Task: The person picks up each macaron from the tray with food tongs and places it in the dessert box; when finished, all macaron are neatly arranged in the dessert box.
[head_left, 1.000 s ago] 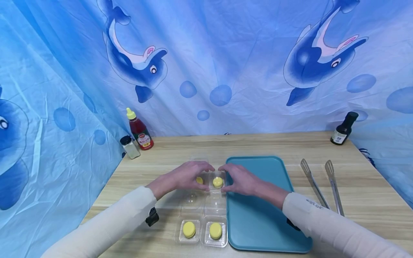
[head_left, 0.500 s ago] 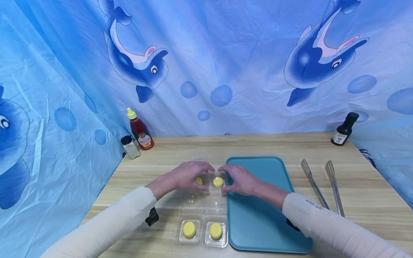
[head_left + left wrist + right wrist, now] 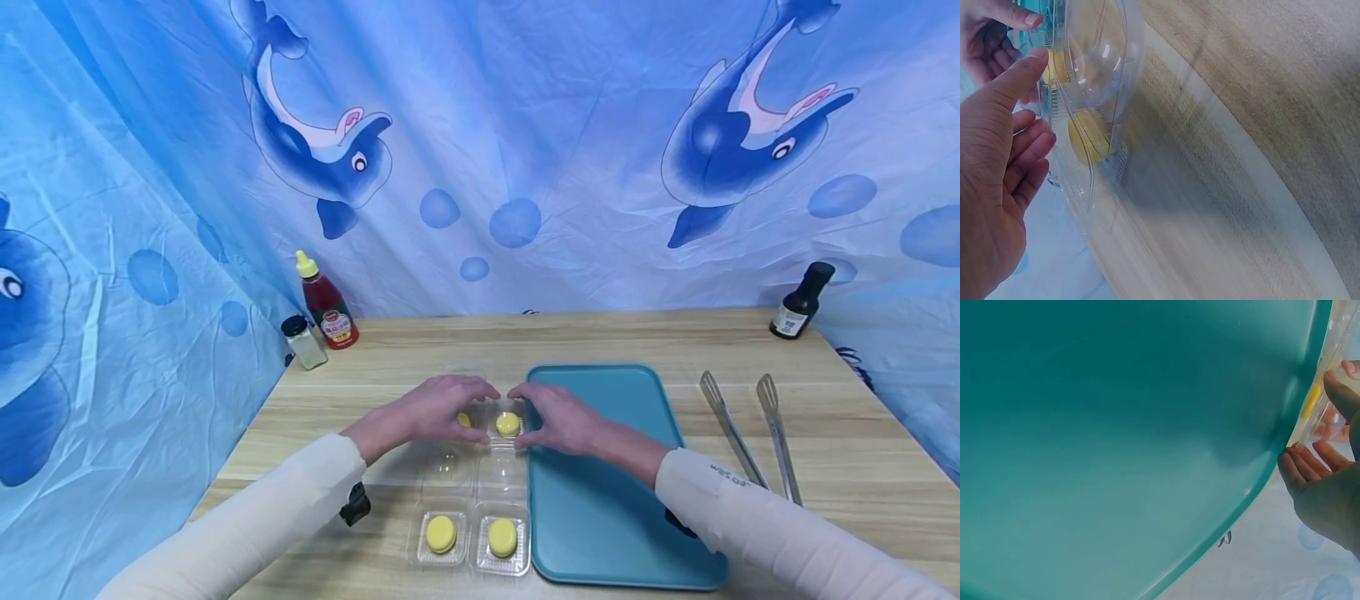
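Yellow macarons sit in clear plastic boxes on the wooden table. Both hands frame the far right box, which holds one macaron point(image 3: 507, 424). My left hand point(image 3: 442, 408) grips its left side, thumb at the near corner and fingers at the far one. On the opposite side, my right hand point(image 3: 562, 419) holds the box the same way. Its lid appears to be down, though the clear plastic makes this hard to see. Partly behind my left hand is another macaron point(image 3: 463, 419). In the left wrist view, the left thumb point(image 3: 1029, 62) lies against the clear plastic box point(image 3: 1094, 69).
Two nearer boxes with open lids hold a left macaron point(image 3: 441, 534) and a right macaron point(image 3: 502, 537). A teal tray point(image 3: 615, 517) lies under the right forearm. Metal tongs point(image 3: 750, 433) lie right. A sauce bottle point(image 3: 330, 308), shaker point(image 3: 303, 343) and dark bottle point(image 3: 801, 300) stand at the back.
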`<state>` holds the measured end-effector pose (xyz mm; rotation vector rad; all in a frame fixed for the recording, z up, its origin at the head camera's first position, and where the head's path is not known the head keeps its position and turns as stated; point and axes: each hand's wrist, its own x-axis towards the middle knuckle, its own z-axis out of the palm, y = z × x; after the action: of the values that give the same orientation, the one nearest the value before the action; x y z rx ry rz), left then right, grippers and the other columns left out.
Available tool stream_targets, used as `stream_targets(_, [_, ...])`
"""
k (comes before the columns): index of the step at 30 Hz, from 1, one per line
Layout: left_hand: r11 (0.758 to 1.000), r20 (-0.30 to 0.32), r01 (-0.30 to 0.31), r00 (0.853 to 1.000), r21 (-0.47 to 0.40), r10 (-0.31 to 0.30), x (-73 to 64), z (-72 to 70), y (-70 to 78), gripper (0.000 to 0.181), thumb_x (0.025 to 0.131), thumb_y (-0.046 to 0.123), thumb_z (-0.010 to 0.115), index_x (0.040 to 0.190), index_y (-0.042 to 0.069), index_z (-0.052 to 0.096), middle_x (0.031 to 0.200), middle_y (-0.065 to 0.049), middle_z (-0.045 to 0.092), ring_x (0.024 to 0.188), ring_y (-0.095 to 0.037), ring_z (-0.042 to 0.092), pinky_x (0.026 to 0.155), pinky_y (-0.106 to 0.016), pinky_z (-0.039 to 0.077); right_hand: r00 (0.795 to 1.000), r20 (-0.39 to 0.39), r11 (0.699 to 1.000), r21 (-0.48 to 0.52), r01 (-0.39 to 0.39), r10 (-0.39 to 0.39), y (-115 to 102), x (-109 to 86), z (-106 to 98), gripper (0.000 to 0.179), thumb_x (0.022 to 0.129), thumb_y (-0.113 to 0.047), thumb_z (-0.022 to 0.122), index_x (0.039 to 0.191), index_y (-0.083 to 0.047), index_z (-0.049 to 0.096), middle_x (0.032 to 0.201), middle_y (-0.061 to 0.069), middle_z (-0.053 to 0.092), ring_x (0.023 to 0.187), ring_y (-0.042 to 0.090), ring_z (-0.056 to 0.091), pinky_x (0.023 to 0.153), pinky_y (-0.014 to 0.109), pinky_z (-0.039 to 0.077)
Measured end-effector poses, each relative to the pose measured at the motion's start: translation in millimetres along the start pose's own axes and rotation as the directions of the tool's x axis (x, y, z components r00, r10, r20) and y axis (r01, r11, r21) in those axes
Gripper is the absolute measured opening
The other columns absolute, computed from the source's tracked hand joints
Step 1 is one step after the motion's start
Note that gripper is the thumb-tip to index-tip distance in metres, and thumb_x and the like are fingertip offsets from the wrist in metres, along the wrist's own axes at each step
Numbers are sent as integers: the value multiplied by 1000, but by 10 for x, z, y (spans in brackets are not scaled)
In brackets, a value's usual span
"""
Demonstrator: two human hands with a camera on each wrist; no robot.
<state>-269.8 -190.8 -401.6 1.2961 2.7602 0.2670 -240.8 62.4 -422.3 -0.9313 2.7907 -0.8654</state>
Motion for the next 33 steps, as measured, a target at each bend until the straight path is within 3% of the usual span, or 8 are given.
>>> stream_targets(16, [999, -3, 21, 1000, 29, -21, 28, -31, 42, 69, 89, 48, 85, 144, 12, 64, 144, -3, 65, 131, -23, 62, 116, -48, 46, 1000, 3, 1000, 19, -6, 6, 5, -3, -56, 74, 85, -26, 93, 145, 0, 59, 142, 17, 64, 133, 36, 59, 109, 52, 51])
stream_targets(33, [999, 17, 50, 999, 19, -50, 35, -21, 99, 67, 89, 45, 87, 143, 11, 65, 143, -6, 66, 134, -27, 60, 117, -50, 44, 1000, -20, 1000, 1, -24, 24, 24, 0, 29, 67, 83, -22, 94, 138, 0, 64, 131, 13, 69, 125, 32, 64, 103, 49, 55])
